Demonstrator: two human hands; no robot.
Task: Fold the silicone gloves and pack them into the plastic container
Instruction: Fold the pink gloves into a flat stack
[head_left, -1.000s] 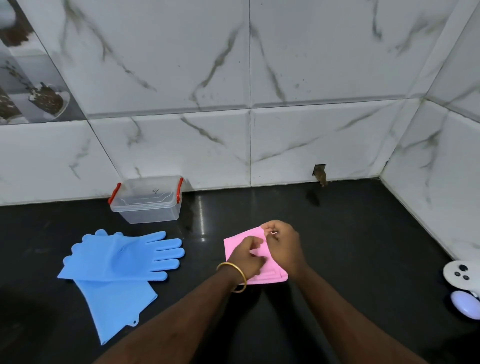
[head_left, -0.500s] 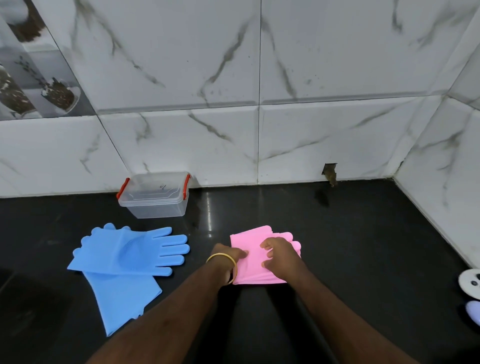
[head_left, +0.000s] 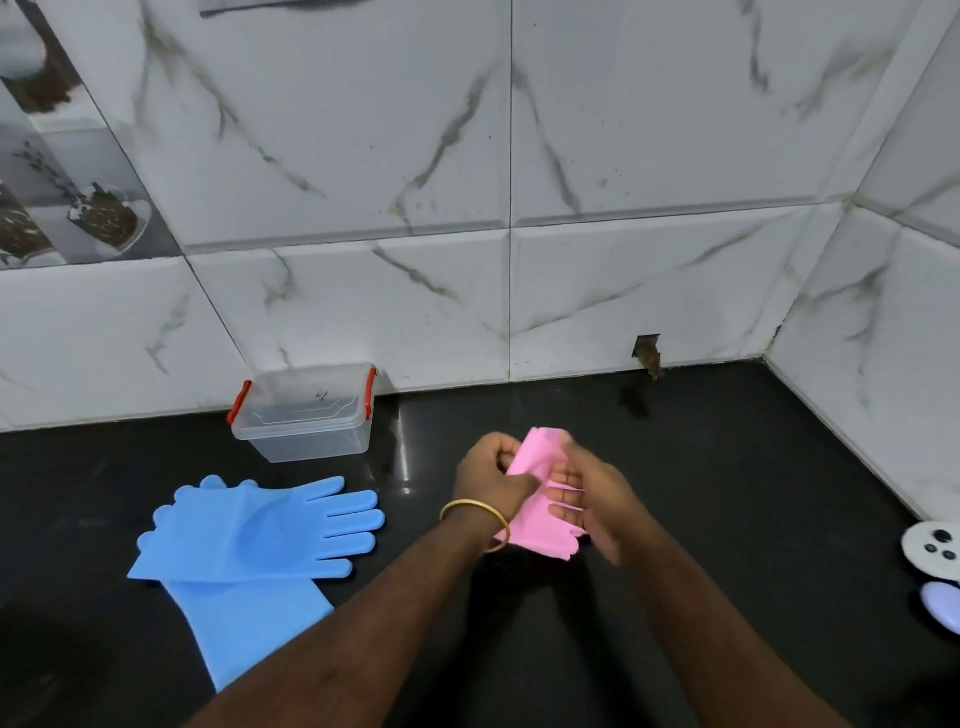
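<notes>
Gripping the folded pink silicone glove (head_left: 540, 499) above the black surface (head_left: 727, 493), left hand (head_left: 491, 480) and right hand (head_left: 597, 499) hold it running near-to-far; the lidded clear plastic container (head_left: 306, 413) looks empty.

Pink gloves (head_left: 540, 499): I see a folded silicone bundle, raised off the counter (head_left: 727, 493) near its middle, fingers hanging toward the front edge; whether it is one glove or two I cannot tell. Blue gloves (head_left: 249, 540): two, flat on the counter's left part, one crossing the other, upper one's fingers pointing right, lower cuff toward the front edge. Container (head_left: 304, 415): clear plastic, red clips, lid on, at the back edge by the wall, behind the blue gloves.
</notes>
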